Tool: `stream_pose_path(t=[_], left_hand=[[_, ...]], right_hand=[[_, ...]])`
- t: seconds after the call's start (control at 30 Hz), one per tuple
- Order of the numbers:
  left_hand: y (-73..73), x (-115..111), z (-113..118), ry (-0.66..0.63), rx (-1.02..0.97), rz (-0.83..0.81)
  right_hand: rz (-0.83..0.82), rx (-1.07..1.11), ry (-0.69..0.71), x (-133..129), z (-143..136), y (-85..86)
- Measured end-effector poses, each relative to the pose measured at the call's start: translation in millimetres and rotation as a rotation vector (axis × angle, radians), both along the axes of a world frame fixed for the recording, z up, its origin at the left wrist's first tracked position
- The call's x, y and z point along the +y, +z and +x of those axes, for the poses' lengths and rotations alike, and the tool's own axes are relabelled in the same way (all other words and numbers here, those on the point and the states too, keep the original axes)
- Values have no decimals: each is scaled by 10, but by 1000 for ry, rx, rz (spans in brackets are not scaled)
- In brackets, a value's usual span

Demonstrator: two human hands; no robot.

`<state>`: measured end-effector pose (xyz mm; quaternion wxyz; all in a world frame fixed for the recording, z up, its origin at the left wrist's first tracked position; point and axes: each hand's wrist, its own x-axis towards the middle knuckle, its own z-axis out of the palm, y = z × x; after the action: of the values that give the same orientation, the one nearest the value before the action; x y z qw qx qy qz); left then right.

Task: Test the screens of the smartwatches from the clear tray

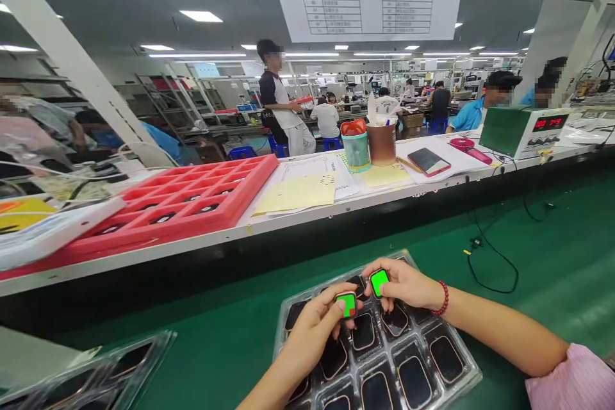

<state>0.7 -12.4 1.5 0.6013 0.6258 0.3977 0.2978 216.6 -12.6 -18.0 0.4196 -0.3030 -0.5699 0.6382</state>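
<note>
My left hand (pixel 319 320) grips a smartwatch without a strap (pixel 348 300), its thumb lying on the lit screen, which is mostly green with a small red patch. In my right hand (pixel 401 282) is a second strapless smartwatch (pixel 379 280) with a plain green screen, the thumb resting on its lower part. Both watches are held close together above a clear plastic tray (pixel 473 377). Dark-screened watch faces (pixel 414 381) sit in the tray's compartments; some are hidden under my hands.
Another clear tray (pixel 137 365) lies at lower left on the green mat (pixel 216 346). Along the raised shelf are a red foam tray (pixel 221 195), papers (pixel 298 192), two cups (pixel 382 144), a phone (pixel 429 161) and a green power supply (pixel 509 130). A black cable (pixel 516 272) hangs at right.
</note>
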Motion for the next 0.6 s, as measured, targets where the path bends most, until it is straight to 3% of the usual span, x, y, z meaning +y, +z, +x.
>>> stream_pose_path(t=[0.3,0.6], left_hand=[[27,-17,8,7,-8,11],[-109,58,-20,-11,-3,80]], right_hand=[[17,60,16,48,-2,-81],[34,32,29,32,0,-78]])
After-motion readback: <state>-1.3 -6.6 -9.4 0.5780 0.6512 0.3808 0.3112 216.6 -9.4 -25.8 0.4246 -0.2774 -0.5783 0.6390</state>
